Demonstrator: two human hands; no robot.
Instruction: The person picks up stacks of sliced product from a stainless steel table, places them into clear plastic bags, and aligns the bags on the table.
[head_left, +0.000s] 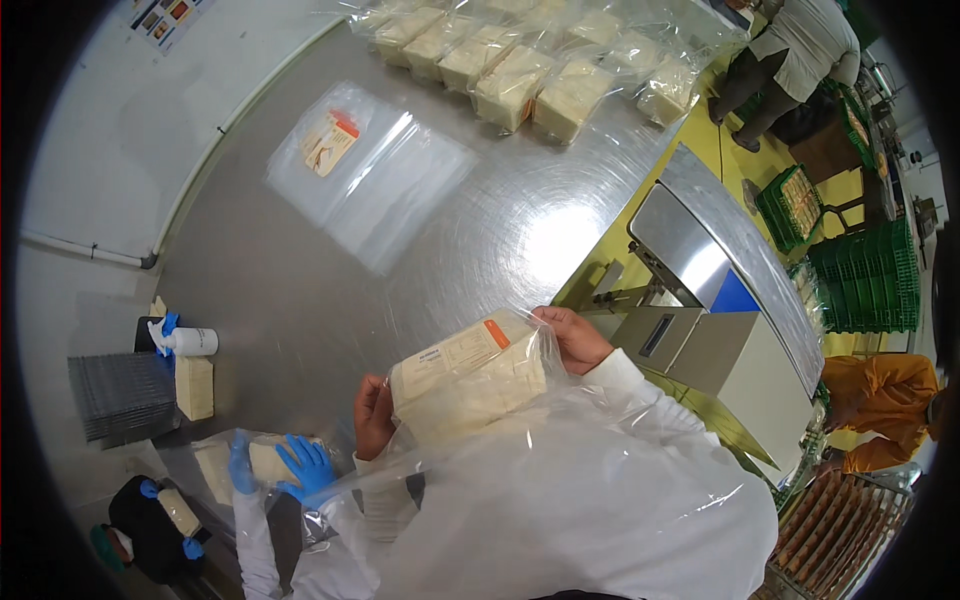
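A clear plastic bag (469, 375) filled with a pale block-shaped food product lies in front of my body, its printed label with an orange stripe facing up. My left hand (373, 416) holds the bag at its left end. At the opposite upper corner my right hand (574, 341) grips the clear film between thumb and fingers. Beyond my hands, flat clear bags (405, 187) lie piled on the steel table (300, 300), one showing a printed label. Several filled bags (510, 86) stand in rows at the table's far end.
To the left, a co-worker's blue-gloved hands (304, 469) rest on pale blocks in plastic. Nearby are a spray bottle (195, 341) and a bare pale block (194, 388). A boxy machine (720, 367) with a steel plate adjoins the right edge. Green crates (862, 277) and other people stand beyond.
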